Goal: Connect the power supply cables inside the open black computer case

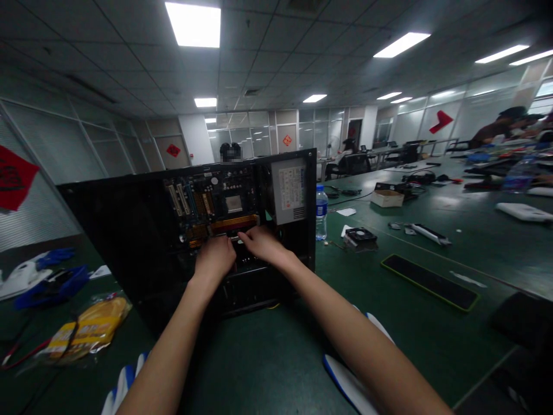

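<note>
An open black computer case (125, 230) stands upright on the table in front of me, with its motherboard (246, 193) showing inside. Both my hands reach in below the orange memory slots (237, 223). Closed, my left hand (215, 256) and my right hand (261, 243) pinch a thin strip (234, 236) that looks like a memory module, one at each end. My fingers hide most of it, and whether it sits in a slot I cannot tell. A silver power supply (288, 193) fills the case's upper right corner, just above my right hand.
A water bottle (321, 212) stands right beside the case. Further right lie a black fan (361, 237) and a long dark panel (430, 281). White-and-blue gloves (349, 380) lie under my right forearm. At left are a yellow packet (86, 328) and blue items (54, 286).
</note>
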Demonstrator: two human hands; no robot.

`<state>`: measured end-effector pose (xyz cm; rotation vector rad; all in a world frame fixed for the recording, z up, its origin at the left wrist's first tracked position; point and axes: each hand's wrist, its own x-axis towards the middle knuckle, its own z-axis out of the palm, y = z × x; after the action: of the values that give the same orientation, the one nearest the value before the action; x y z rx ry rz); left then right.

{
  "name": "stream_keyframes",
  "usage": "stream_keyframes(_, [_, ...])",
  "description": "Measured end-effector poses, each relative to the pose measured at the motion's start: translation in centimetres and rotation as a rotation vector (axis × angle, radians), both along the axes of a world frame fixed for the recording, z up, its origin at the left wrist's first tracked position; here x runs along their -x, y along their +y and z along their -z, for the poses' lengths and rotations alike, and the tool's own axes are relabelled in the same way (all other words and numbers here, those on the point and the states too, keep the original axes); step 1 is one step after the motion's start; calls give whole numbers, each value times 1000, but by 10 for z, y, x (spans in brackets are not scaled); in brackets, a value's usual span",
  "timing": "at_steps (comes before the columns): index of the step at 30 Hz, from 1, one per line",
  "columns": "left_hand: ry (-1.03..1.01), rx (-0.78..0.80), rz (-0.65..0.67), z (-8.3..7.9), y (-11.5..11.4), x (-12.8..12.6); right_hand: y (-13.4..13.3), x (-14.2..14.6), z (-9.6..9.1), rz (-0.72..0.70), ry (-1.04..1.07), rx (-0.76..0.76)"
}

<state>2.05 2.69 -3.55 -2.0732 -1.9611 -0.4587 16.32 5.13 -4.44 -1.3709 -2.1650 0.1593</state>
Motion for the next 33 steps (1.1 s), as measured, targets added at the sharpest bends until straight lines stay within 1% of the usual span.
stream_keyframes(2, [-3, 5, -4, -1, -2, 1, 1, -1, 2, -59, -84, 71])
stream_keyframes(4, [-18, 24, 0, -2, -2, 5, 3, -2, 6, -143, -206, 198])
stream_keyframes(6, [-44, 41, 25, -3, 0, 10, 7, -2, 9, -196, -306, 326])
stream_keyframes(9, [-95, 54, 80, -7, 5, 20, 12, -1, 10, -191, -342, 453])
stream_keyframes(12, [-123, 79, 145, -19, 4, 28, 13, 0, 8, -159, -358, 581])
stream_keyframes(13, [-128, 89, 168, -24, 2, 30, 12, 0, 6, -150, -368, 603])
stream_keyframes(15, [-140, 107, 199, -34, -6, 33, 8, 0, 3, -143, -379, 577])
stream_keyframes(18, [-154, 157, 222, -48, -20, 34, 2, -1, -1, -175, -377, 452])
stream_keyframes(21, [-147, 226, 286, -55, -32, 35, -2, -2, -2, -190, -356, 300])
stream_keyframes(23, [-146, 292, 357, -55, -38, 36, -2, -1, -1, -181, -244, 175])
stream_keyframes(25, [-152, 354, 422, -54, -42, 38, -1, 1, -1, -185, -37, 88])
stream_keyframes(26, [-152, 369, 445, -52, -43, 39, 1, 2, -2, -194, 86, 69])
stream_keyframes(28, [-136, 374, 475, -51, -43, 41, 3, 3, -6, -211, 339, 64])
stream_keyframes(30, [-107, 349, 502, -52, -41, 43, 3, 2, -11, -251, 542, 86])
stream_keyframes(32, [-100, 279, 528, -55, -38, 44, -2, 1, -18, -348, 650, 133])
stream_keyframes(33, [-110, 225, 548, -57, -37, 45, -6, 0, -21, -412, 662, 170])
